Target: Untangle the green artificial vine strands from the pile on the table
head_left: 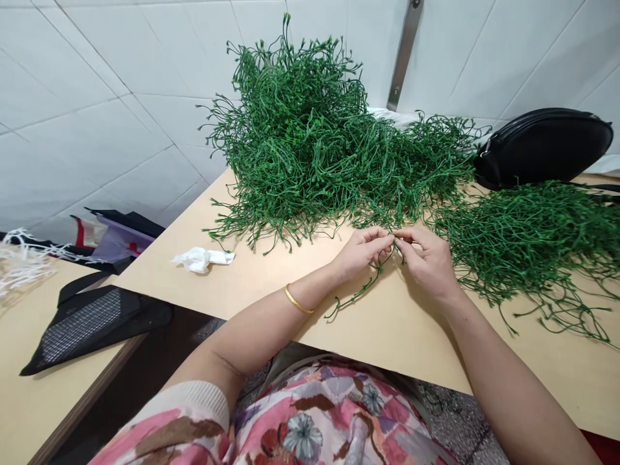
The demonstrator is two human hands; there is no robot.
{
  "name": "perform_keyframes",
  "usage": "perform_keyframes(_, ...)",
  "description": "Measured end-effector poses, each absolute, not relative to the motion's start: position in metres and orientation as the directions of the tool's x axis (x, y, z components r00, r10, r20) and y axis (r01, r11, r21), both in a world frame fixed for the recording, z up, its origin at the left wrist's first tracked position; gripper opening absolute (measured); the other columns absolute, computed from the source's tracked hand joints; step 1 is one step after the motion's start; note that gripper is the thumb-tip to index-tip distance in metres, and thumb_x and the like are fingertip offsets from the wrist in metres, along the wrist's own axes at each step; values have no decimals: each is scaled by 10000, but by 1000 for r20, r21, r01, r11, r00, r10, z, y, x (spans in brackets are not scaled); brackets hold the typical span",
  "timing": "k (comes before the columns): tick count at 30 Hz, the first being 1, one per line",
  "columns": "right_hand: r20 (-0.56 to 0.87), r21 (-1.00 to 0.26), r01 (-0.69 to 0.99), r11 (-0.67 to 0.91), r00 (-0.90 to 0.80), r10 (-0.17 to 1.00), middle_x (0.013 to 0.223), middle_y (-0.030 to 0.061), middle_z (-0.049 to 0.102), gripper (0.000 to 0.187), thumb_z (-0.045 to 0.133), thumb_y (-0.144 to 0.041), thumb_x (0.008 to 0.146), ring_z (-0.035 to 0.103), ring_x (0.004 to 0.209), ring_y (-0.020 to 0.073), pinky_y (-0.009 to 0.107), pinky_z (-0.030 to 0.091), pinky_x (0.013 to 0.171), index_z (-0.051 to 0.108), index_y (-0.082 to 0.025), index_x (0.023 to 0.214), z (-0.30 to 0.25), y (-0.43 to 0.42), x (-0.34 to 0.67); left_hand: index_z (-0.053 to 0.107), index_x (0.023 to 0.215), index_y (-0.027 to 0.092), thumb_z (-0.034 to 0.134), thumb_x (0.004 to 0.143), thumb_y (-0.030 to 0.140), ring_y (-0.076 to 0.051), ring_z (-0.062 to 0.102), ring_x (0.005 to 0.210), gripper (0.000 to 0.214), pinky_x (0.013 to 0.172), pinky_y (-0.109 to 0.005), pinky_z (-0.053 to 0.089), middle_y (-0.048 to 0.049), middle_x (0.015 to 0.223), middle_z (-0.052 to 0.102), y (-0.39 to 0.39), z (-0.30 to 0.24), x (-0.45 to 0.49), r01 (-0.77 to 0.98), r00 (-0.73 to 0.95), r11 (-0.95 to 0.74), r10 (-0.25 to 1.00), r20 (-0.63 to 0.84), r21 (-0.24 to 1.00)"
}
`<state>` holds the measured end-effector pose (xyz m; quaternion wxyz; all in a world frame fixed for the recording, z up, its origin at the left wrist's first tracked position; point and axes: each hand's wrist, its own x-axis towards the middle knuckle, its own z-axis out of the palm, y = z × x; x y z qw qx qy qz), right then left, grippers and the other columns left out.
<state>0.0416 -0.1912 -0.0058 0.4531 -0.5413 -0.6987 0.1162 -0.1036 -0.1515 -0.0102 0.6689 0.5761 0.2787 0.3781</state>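
My left hand [364, 252] and my right hand [429, 263] meet fingertip to fingertip above the table [276, 284]. Both are closed in a pinch on a thin green plastic stem [357, 296], which looks like part of an artificial plant. Its branched end hangs down to the left, below my left hand. My fingers cover the spot where they grip it. Just beyond my hands rises a big tangled heap of similar green stems [300, 142]. A second, flatter pile of green stems [527, 236] lies to the right of my right hand.
A crumpled white tissue [201, 259] lies left of my left arm. Against the tiled wall [87, 129], a black bag [542, 147] stands at the back right. On a second table at left are a black mesh pouch [84, 323] and white branched strands [22, 265].
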Motion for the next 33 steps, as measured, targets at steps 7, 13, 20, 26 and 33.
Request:
perform_keyframes(7,563,-569,707,421,-38,826,804,50,633,175,485,-173,820,574,766,178,322,438,712,658,-200,822,-4,-193,39,458,629,147,532,743,124,-43,382,498,138,517,-195,303,50,529,424,-153,-11,-99,-137,494,44,869,30,990)
perform_keyframes(13,477,-650,664,370,-22,878,818,53,635,165,495,-243,834,577,788,180,320,435,731,649,-195,798,-3,-192,42,492,617,141,515,731,110,-49,366,531,120,535,-198,298,49,543,420,-150,-15,-100,-62,449,-107,885,123,992)
perform_keyframes(20,229,-841,499,209,-22,973,766,31,618,178,514,-288,809,552,719,156,288,422,662,642,-164,821,-5,-191,40,562,620,127,516,698,131,-74,439,615,91,608,-219,353,19,605,507,-150,-20,-101,-10,488,-243,846,217,970)
perform_keyframes(26,320,-795,557,240,49,946,720,17,584,132,492,-249,809,520,696,146,275,387,659,582,-177,745,-2,-193,34,541,604,120,525,693,146,-63,396,543,94,536,-220,313,20,557,471,-151,-14,-101,13,498,-139,860,114,990)
perform_keyframes(33,291,-699,668,254,-59,955,654,2,511,143,413,-246,853,449,611,130,268,335,591,479,-191,739,-4,-193,36,472,609,133,558,674,109,-44,395,482,110,495,-207,291,38,514,446,-151,-9,-107,-114,565,80,825,-2,990)
